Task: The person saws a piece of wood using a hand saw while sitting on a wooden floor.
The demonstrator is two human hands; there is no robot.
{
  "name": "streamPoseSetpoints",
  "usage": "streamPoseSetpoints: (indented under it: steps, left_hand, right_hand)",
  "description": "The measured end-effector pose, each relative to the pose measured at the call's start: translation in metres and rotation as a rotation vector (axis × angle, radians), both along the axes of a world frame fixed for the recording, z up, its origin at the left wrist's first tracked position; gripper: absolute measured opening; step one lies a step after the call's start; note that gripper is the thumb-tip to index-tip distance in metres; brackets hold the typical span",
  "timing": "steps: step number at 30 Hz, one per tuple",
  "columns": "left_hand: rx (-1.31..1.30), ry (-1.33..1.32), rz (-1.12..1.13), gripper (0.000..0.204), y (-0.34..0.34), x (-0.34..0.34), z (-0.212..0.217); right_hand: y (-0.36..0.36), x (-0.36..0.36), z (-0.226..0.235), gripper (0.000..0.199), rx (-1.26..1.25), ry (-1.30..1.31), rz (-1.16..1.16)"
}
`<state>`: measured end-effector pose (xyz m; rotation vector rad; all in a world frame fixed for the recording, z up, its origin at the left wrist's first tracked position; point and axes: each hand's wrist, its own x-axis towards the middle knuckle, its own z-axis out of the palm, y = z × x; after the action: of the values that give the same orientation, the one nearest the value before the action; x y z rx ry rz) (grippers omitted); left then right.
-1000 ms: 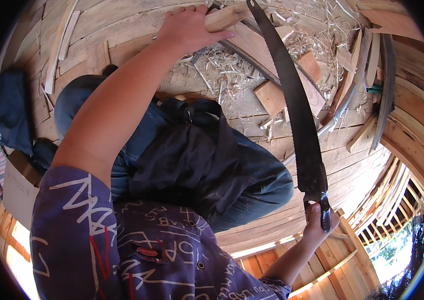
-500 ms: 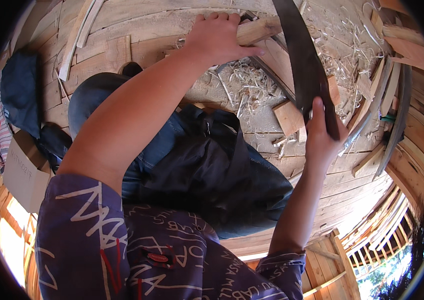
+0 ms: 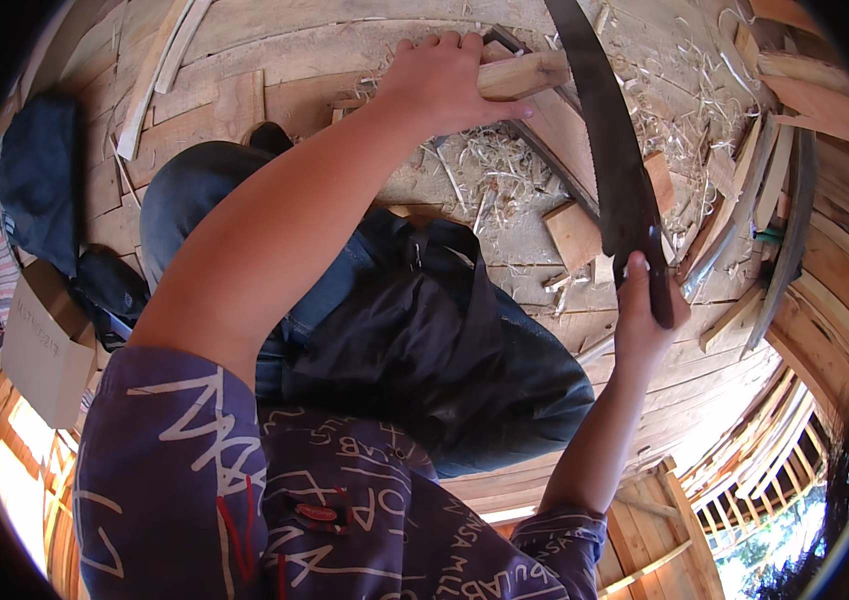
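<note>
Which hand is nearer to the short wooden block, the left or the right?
Left. The left hand grips the wooden block directly. The right hand is lower, apart from it, holding the handle of the long dark blade.

A dark grey saw blade [image 3: 609,170] crosses pale tan wood block [image 3: 522,74] and straw-yellow shavings [image 3: 489,165] — near, a purple sleeve [image 3: 184,480] bears white scrawled lettering.

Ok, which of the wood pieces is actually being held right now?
The pale squared stick under the left hand; the offcut blocks lie loose on the floorboards.

Wood shavings [image 3: 489,165], cardboard box [image 3: 44,345].
</note>
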<state>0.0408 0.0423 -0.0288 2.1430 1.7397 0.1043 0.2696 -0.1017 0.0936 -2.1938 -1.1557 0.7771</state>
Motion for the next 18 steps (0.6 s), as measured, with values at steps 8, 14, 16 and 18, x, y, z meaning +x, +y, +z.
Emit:
streamPoseSetpoints:
  steps: [8,14,16,18]
  left_hand:
    - [0.023,0.012,0.0,0.091,0.0,-0.001,-0.001]
    - [0.028,0.011,-0.049,0.089,-0.001,0.007,0.017]
    - [0.052,0.042,-0.05,0.089,0.0,0.003,0.01]
    - [0.106,0.076,-0.029,0.089,-0.001,-0.003,-0.006]
  right_hand:
    - [-0.13,0.026,0.084,0.037,-0.101,-0.06,-0.164]
    - [-0.133,0.011,0.093,0.042,-0.044,-0.159,-0.18]
    - [-0.111,0.006,0.077,0.039,-0.057,-0.103,-0.155]
    - [-0.081,0.002,0.054,0.034,-0.042,-0.063,-0.109]
